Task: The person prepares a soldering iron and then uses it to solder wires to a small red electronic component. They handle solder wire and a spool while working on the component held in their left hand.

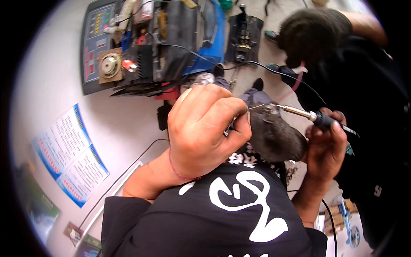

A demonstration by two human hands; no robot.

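My left hand [207, 124] pinches a thin solder wire [256, 106] between thumb and forefinger. Part of what lies inside the fingers is hidden. My right hand [326, 147] grips a soldering iron [306, 113] by its black handle, with the metal tip pointing left. The tip reaches a small shiny metal piece [270, 110], and the wire's end is close to it. Whether the wire touches the piece, I cannot tell. Just below is a dark, fuzzy, rounded thing [278, 139] whose kind is unclear.
A person in black [359, 111] is close on the right. Cluttered equipment with a control panel [97, 40] and a round speaker-like part [110, 64] stands at the upper left. A black cable [192, 52] crosses ahead. Blue-and-white posters [70, 152] hang on the left wall.
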